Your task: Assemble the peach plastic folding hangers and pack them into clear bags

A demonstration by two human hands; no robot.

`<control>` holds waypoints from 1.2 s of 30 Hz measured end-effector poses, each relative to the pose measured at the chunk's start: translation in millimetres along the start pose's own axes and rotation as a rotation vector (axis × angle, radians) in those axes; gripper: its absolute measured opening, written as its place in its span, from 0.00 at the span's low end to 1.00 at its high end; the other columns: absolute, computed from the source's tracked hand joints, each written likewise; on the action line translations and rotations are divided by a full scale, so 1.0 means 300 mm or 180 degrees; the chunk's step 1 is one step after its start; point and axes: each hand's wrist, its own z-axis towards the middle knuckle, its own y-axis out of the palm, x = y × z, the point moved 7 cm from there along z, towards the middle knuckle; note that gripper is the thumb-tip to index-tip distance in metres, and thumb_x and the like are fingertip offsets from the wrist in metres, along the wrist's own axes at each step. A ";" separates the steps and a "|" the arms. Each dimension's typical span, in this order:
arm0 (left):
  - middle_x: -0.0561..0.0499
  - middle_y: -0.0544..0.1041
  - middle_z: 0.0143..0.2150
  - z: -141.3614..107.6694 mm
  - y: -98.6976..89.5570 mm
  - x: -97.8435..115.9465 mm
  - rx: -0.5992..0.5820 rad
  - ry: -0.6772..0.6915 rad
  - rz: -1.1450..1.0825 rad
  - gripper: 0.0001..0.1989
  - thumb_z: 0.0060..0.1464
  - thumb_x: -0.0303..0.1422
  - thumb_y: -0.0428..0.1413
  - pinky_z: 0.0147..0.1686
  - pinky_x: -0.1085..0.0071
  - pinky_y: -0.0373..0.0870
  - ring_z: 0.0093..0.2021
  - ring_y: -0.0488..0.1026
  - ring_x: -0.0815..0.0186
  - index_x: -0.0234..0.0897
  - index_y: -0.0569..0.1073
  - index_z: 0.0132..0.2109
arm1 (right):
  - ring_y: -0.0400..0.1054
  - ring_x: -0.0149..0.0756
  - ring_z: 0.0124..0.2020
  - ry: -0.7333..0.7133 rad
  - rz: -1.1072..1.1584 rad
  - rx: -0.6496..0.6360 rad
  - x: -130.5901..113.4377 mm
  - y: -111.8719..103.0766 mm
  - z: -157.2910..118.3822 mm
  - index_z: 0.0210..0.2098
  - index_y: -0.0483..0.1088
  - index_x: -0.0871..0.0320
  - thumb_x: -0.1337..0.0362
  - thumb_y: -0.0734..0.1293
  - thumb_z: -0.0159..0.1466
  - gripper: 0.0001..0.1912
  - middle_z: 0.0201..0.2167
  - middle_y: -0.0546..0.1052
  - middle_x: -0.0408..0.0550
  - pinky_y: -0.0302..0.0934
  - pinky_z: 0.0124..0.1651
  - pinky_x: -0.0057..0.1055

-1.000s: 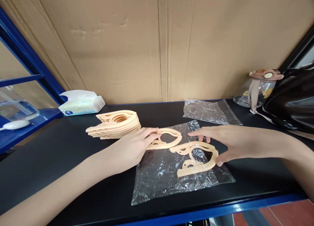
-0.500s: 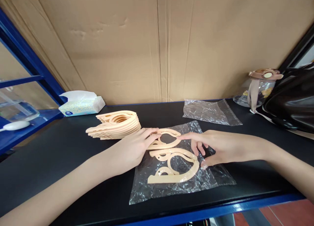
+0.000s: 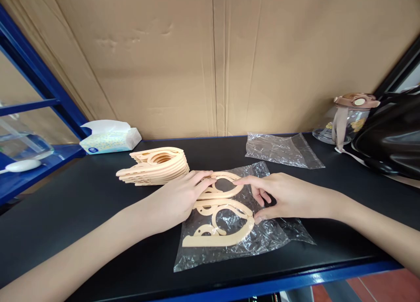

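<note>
Two folded peach plastic hangers lie side by side at a clear plastic bag (image 3: 197,260). The nearer hanger (image 3: 226,240) appears to be under the film; whether the farther hanger (image 3: 226,196) is fully inside, I cannot tell. My left hand (image 3: 179,197) rests with fingers stretched over the left end of the farther hanger. From the right, my right hand (image 3: 278,195) touches that hanger's curved end with its index finger, while its thumb meets the nearer hanger's curved end. Its other fingers are loosely bent. Just beyond my left hand sits a stack of folded hangers (image 3: 157,166).
Another clear plastic bag (image 3: 284,150) lies flat at the back. A tissue pack (image 3: 110,138) stands at the back left, and a lidded clear bottle (image 3: 352,118) at the back right beside a black shiny bag (image 3: 390,136). A blue edge (image 3: 295,282) runs along the table's front.
The nearer hanger has slid left within the bag, now level with the other's left part. My right hand has shifted left with it; my left hand has stayed almost still.
</note>
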 end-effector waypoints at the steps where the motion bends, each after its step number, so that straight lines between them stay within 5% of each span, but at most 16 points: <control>1: 0.41 0.62 0.63 0.000 0.000 0.000 -0.0012 -0.0005 0.0002 0.34 0.46 0.15 0.44 0.56 0.59 0.65 0.60 0.63 0.58 0.34 0.59 0.62 | 0.67 0.32 0.27 0.0003 -0.0068 0.0031 -0.002 -0.002 -0.001 0.63 0.52 0.48 0.49 0.66 0.60 0.35 0.28 0.72 0.39 0.57 0.29 0.28; 6: 0.41 0.61 0.63 0.003 0.009 -0.005 -0.0117 -0.0087 -0.0105 0.34 0.48 0.15 0.44 0.56 0.58 0.65 0.60 0.63 0.58 0.34 0.56 0.63 | 0.67 0.33 0.27 0.0033 -0.0345 0.0119 -0.002 -0.017 -0.013 0.63 0.53 0.49 0.48 0.66 0.60 0.35 0.27 0.73 0.38 0.57 0.30 0.30; 9: 0.44 0.60 0.64 0.008 -0.024 -0.002 0.0148 -0.0040 -0.0161 0.33 0.50 0.15 0.42 0.58 0.58 0.63 0.61 0.61 0.60 0.39 0.57 0.63 | 0.68 0.33 0.26 0.0263 -0.0387 0.0139 0.035 -0.036 -0.021 0.63 0.53 0.51 0.54 0.64 0.64 0.30 0.26 0.74 0.38 0.57 0.30 0.29; 13: 0.45 0.60 0.64 -0.008 -0.175 0.004 0.0960 0.0036 0.0251 0.25 0.57 0.21 0.41 0.63 0.53 0.51 0.65 0.54 0.59 0.37 0.59 0.61 | 0.70 0.35 0.28 0.0599 -0.0703 0.0385 0.103 -0.074 -0.025 0.62 0.55 0.54 0.59 0.60 0.66 0.25 0.27 0.77 0.40 0.58 0.32 0.31; 17: 0.45 0.60 0.63 -0.077 -0.338 -0.100 0.1496 -0.0442 0.0401 0.22 0.62 0.37 0.45 0.61 0.55 0.54 0.63 0.57 0.58 0.35 0.60 0.61 | 0.70 0.36 0.27 0.0773 -0.0820 0.0409 0.138 -0.076 -0.019 0.60 0.57 0.54 0.59 0.60 0.66 0.23 0.25 0.77 0.39 0.58 0.33 0.31; 20: 0.50 0.64 0.62 -0.138 -0.357 -0.260 0.1165 -0.0923 0.0104 0.28 0.59 0.53 0.46 0.59 0.50 0.54 0.61 0.60 0.55 0.40 0.65 0.57 | 0.69 0.36 0.27 0.0821 -0.0812 0.0338 0.137 -0.068 -0.012 0.59 0.59 0.53 0.59 0.59 0.67 0.21 0.24 0.76 0.38 0.56 0.31 0.31; 22: 0.50 0.66 0.60 -0.189 -0.333 -0.384 0.0881 -0.1537 -0.0058 0.37 0.50 0.61 0.50 0.57 0.48 0.57 0.58 0.64 0.52 0.41 0.65 0.58 | 0.69 0.36 0.26 0.0836 -0.0790 0.0307 0.134 -0.064 -0.010 0.58 0.59 0.52 0.58 0.59 0.67 0.21 0.24 0.76 0.38 0.56 0.31 0.30; 25: 0.47 0.62 0.63 -0.233 -0.269 -0.482 0.0321 -0.1815 -0.0288 0.45 0.45 0.65 0.48 0.58 0.47 0.54 0.61 0.60 0.49 0.38 0.63 0.60 | 0.68 0.35 0.25 0.0840 -0.0748 0.0277 0.134 -0.061 -0.010 0.58 0.60 0.53 0.57 0.59 0.67 0.21 0.24 0.76 0.38 0.56 0.30 0.30; 30: 0.51 0.66 0.60 -0.240 -0.202 -0.500 -0.0209 -0.1718 -0.0677 0.43 0.45 0.63 0.52 0.55 0.52 0.60 0.57 0.64 0.54 0.43 0.60 0.62 | 0.68 0.35 0.24 0.0848 -0.0752 0.0312 0.133 -0.067 -0.017 0.57 0.61 0.53 0.57 0.59 0.67 0.20 0.23 0.76 0.38 0.56 0.30 0.30; 36: 0.52 0.68 0.57 -0.229 -0.200 -0.496 -0.0243 -0.1819 -0.0608 0.39 0.47 0.58 0.56 0.53 0.53 0.62 0.53 0.67 0.54 0.44 0.61 0.61 | 0.70 0.35 0.25 0.0876 -0.0783 0.0345 0.121 -0.078 -0.018 0.57 0.62 0.54 0.57 0.59 0.66 0.20 0.23 0.76 0.39 0.57 0.31 0.30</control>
